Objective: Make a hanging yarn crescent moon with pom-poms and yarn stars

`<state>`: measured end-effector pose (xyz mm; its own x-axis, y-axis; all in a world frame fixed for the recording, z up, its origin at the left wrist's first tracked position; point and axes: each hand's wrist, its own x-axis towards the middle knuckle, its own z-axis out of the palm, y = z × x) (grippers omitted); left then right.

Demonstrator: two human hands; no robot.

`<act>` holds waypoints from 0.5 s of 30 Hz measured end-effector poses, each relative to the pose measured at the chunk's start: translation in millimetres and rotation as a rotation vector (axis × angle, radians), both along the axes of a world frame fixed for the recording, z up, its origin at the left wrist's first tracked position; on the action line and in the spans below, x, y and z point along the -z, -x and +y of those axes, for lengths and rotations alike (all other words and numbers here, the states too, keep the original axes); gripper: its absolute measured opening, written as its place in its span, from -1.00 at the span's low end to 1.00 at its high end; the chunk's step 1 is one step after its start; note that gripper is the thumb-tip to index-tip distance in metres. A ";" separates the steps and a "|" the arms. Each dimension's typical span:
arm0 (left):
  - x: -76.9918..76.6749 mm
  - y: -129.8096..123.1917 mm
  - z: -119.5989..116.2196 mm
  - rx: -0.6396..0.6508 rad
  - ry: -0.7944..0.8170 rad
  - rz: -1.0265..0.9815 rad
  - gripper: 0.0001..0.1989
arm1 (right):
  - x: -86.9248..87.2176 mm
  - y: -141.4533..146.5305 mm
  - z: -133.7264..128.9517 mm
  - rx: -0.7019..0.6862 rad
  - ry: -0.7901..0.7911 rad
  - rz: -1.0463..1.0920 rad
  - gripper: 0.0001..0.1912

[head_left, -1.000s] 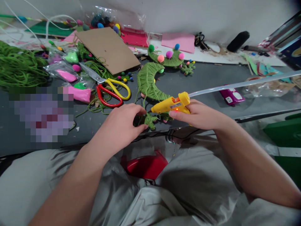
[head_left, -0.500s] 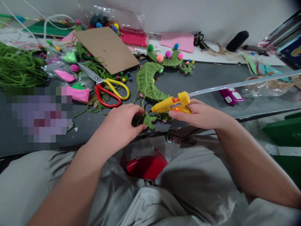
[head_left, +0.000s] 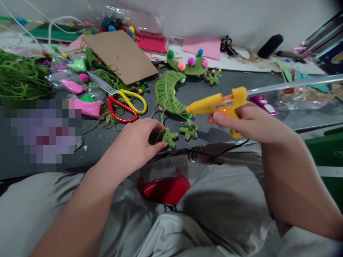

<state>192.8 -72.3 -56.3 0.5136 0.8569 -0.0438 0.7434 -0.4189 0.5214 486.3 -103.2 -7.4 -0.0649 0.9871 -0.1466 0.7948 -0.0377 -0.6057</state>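
Note:
My right hand (head_left: pixel 241 119) grips a yellow glue gun (head_left: pixel 214 105) with a small lit orange light and a long clear glue stick (head_left: pixel 289 85) running out its back. The gun's nozzle points left, near the lower end of a green yarn-wrapped crescent (head_left: pixel 166 91). My left hand (head_left: pixel 142 141) has its thumb and fingertips round the left side of a small green yarn-wrapped star (head_left: pixel 169 137) at the table's front edge. A second small yarn star (head_left: pixel 189 130) lies just right of it, untouched.
Red-and-yellow-handled scissors (head_left: pixel 125 105) lie left of the crescent. Behind are a cardboard sheet (head_left: pixel 122 55) and another crescent with pompoms (head_left: pixel 190 66). Green yarn (head_left: pixel 23 75) is heaped at far left. A purple packet (head_left: pixel 262 104) lies at right, and a black cord (head_left: pixel 227 151) hangs along the front edge.
My right hand has lifted the glue gun away from the small star, up and to the right, uncovering the second star. The left hand stays at its star.

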 end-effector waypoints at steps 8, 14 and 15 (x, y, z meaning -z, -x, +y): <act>-10.9 0.9 -2.8 -0.058 -0.022 -0.127 -0.75 | 30.1 -49.7 44.9 0.269 -0.129 -0.221 -0.46; -14.3 -0.2 -3.1 -0.161 0.009 -0.214 -0.77 | 76.4 -74.9 84.9 0.411 -0.246 -0.145 -0.46; -14.2 -0.4 -2.8 -0.161 0.015 -0.225 -0.77 | 80.3 -75.9 87.9 0.423 -0.256 -0.134 -0.46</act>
